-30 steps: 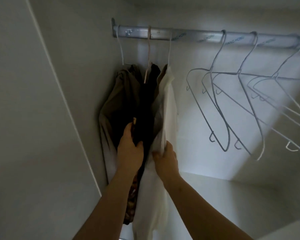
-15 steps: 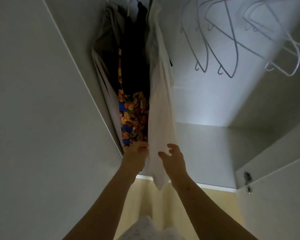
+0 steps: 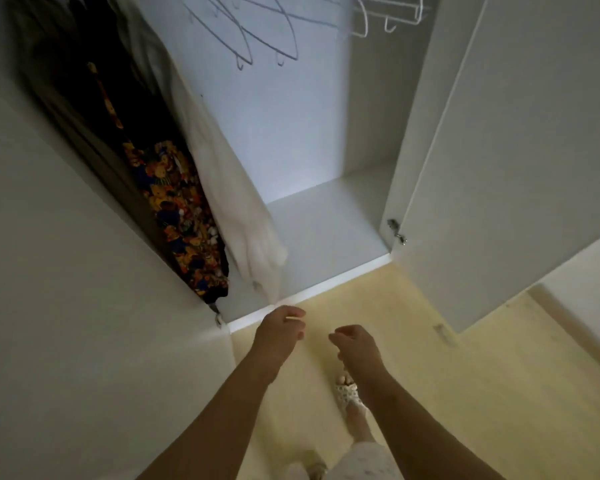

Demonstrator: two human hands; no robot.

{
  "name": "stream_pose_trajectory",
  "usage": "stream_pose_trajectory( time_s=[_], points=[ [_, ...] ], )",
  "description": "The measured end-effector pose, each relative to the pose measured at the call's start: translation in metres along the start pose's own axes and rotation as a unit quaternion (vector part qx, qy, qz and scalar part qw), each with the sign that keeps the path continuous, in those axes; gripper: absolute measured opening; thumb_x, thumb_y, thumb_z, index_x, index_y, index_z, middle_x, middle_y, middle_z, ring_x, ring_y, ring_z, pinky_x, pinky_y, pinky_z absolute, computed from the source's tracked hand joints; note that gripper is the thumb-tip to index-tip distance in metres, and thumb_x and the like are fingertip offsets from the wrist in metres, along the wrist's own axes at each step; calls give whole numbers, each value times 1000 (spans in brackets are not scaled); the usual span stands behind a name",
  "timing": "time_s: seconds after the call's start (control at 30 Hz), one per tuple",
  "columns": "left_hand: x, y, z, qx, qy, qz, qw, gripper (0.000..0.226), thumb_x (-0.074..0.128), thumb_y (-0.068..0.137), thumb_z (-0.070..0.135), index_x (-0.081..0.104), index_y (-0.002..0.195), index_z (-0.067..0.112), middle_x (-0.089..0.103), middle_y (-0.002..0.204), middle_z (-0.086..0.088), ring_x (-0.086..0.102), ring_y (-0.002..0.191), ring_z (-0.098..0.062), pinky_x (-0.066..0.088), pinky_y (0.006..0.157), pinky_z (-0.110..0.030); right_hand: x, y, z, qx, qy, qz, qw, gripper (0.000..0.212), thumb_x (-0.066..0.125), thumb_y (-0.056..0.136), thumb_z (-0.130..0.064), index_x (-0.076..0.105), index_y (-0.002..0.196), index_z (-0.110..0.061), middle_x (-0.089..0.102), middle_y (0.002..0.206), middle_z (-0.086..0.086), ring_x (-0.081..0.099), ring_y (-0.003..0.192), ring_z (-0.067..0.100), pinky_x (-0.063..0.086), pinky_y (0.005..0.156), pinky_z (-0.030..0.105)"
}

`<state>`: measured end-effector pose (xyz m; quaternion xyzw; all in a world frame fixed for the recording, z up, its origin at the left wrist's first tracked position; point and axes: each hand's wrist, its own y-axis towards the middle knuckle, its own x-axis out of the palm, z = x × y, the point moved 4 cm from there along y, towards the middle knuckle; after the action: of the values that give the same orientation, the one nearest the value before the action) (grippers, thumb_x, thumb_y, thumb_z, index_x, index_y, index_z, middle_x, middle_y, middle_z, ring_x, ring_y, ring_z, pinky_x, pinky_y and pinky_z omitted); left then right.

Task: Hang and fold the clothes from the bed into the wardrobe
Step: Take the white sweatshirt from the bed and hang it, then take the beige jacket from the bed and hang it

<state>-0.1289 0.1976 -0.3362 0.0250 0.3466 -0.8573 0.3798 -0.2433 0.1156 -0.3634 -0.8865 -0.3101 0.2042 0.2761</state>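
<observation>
Your left hand (image 3: 279, 332) and right hand (image 3: 357, 344) hang loosely curled, holding nothing, near the white garment (image 3: 219, 188). It looks light and limp; pinch it at the hem or shoulders.

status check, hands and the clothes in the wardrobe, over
Empty, loosely curled: left hand, right hand, outside the wardrobe. Hung: white garment beside bear-print garment, neither touched. Nothing in the way; spare hangers free.
</observation>
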Motion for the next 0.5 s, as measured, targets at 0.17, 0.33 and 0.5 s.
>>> stream_pose_trajectory(
  time_s=[0.17,0.33,0.5],
  points=[
    [55,-60,-24,26,58,-108,992,18,51,87,6,62,98,16,61,88,0,58,71,-10,40,54,-17,-48,-68,75,51,69,85,993,7,59,88,-17,57,93,-13,58,82,7,53,75,23,38,60,27],
    [121,-120,-41,71,158,-194,965,20,51,88,14,59,104,23,62,91,1,62,81,-14,43,67,-24,-106,-131,131,83,171,147,971,5,53,91,-13,55,94,-9,52,74,4,47,63,16,34,54,23],
    [221,-185,-58,126,229,-264,928,18,50,86,17,58,99,27,62,86,4,62,81,-12,43,63,-23,-187,-202,196,92,251,233,935,4,51,92,-14,54,89,-12,52,76,3,48,64,15,35,54,23]
  ],
)
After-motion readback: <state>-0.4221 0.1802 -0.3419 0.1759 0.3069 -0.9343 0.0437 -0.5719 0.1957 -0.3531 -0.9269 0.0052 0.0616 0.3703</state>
